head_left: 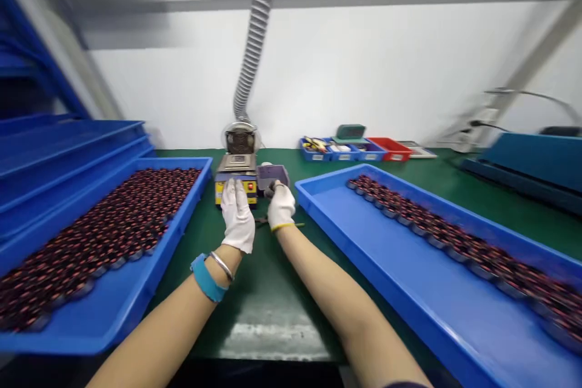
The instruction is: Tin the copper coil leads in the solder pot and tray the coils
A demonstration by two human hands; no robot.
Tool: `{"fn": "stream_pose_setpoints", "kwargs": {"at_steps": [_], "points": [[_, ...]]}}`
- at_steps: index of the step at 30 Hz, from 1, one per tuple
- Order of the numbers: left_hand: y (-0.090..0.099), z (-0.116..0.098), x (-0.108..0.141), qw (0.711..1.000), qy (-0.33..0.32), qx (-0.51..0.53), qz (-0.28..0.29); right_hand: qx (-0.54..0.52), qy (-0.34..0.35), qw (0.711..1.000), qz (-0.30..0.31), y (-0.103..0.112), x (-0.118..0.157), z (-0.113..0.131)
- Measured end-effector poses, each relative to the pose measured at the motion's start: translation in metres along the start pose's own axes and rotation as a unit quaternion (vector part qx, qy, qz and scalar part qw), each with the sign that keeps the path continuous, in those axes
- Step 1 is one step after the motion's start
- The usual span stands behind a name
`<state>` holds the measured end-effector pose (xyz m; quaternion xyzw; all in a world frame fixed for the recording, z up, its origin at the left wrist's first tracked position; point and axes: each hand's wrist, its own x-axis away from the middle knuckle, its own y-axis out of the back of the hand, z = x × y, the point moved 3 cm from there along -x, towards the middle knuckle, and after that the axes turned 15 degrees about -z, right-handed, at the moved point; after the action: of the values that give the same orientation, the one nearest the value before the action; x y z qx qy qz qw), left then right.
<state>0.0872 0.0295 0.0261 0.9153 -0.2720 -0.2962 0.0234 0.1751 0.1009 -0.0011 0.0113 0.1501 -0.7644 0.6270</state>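
Note:
My left hand (237, 215), in a white glove, has its fingers stretched out in front of a small boxy machine (236, 173) with a metal top and a yellow and blue front panel. Whether the fingertips touch the panel I cannot tell. My right hand (280, 205), also gloved, is closed beside the machine, just in front of a small grey-purple bin (274, 174). Something dark shows at its fingertips, too small and blurred to name. A dark tool (261, 220), partly hidden, lies on the green mat between my hands.
On the left, a blue tray (182, 230) holds many dark round parts with copper-coloured marks. Another blue tray (364, 236) on the right has rows of them along its far side. A ribbed hose (257, 30) hangs behind the machine. Small blue bins (344, 156) and a red bin (391, 151) stand behind.

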Motion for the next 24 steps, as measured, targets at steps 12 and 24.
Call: {"fn": "stream_pose_setpoints", "kwargs": {"at_steps": [12,24], "points": [[0.065,0.021,-0.06,0.979,0.132,0.083,-0.133,0.367,0.391,0.813,0.227,-0.048,0.121,0.052],[0.19,0.071,-0.122,0.892,-0.146,-0.377,0.203,0.28,0.522,0.622,0.512,-0.04,0.165,0.01]]}}
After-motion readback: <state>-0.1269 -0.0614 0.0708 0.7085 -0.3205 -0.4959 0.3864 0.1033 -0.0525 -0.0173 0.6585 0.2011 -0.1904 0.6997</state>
